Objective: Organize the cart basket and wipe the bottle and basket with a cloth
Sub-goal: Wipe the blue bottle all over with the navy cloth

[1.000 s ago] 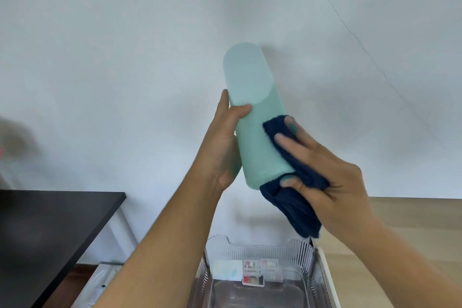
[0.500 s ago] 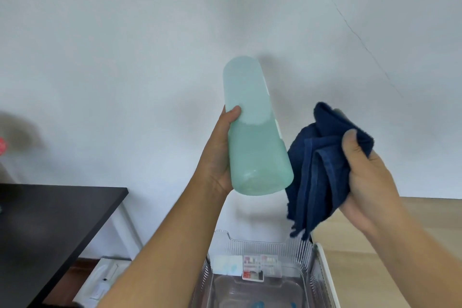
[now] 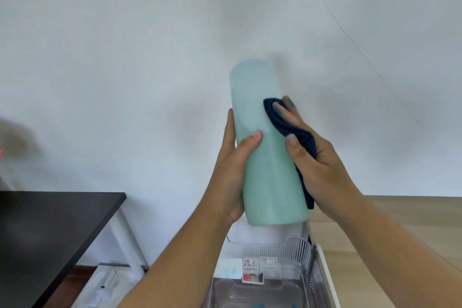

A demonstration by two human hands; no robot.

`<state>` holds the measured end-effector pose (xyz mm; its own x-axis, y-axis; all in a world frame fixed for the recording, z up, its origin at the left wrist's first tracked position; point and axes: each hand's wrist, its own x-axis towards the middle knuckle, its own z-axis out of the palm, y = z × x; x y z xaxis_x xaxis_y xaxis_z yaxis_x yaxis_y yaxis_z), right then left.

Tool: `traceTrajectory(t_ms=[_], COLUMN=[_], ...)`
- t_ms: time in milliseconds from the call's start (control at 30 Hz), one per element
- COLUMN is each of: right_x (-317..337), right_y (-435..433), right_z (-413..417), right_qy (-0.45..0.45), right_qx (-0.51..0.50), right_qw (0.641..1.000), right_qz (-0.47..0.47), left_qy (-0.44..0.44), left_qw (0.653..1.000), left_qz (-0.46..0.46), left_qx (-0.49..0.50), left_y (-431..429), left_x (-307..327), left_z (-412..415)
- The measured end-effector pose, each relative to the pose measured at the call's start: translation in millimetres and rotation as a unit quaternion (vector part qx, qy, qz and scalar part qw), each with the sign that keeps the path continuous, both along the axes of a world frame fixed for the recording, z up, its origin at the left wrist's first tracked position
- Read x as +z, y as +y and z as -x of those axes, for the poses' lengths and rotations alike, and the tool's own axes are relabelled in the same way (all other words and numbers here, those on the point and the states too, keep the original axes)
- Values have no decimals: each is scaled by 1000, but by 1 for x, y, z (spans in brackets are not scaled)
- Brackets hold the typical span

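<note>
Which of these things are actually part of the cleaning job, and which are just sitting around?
Part of the job:
- pale green bottle, held up by the left hand
- dark blue cloth, pressed on it by the right hand
- clear basket below

Just sitting around:
- black table
- wooden surface

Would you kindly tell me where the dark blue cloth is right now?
The dark blue cloth is right of centre in the head view, pressed by the right hand against the pale green bottle.
</note>
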<state>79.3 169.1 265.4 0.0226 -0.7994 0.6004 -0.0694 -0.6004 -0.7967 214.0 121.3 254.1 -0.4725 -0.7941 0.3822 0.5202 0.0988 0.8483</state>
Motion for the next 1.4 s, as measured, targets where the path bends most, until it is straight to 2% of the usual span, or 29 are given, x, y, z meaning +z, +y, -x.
traceTrajectory(t_ms=[100,267,467,600,700,833,933,1033,1133,1200,1400], right_x=[0,-33,-45,-27,-21,-26,-27,-26,-31,-40,-85], right_y=[-3,9,10,-2,-5,-2,-5,-8,-8,-5,-7], right_z=[-3,-11,-3,-7,-9,-10,-12,-13,-7,-4,-4], right_qy=[21,10,97,-33,-128,-81,-49,-126,-196,-203,-154], right_qx=[-21,9,-22,-32,3,-28,-46,-33,-6,-9,-53], right_qw=[999,1000,994,999,992,996,998,991,975,969,969], right_qz=[15,22,52,19,-15,5,3,-23,-104,-140,-188], left_qy=[11,9,12,-7,-35,-99,-115,-112,-108,-133,-232], left_qw=[1000,999,996,997,998,993,991,991,992,986,959], left_qz=[-12,-35,-82,-61,-45,-5,-8,3,15,27,58], left_qx=[-9,15,-17,-41,-7,67,68,66,70,97,154], left_y=[9,5,13,24,26,20,20,24,26,26,13], left_x=[-10,-13,-28,-33,-32,-29,-31,-37,-47,-52,-79], left_z=[3,-9,-15,-6,-5,-11,-10,-8,-7,-7,-17])
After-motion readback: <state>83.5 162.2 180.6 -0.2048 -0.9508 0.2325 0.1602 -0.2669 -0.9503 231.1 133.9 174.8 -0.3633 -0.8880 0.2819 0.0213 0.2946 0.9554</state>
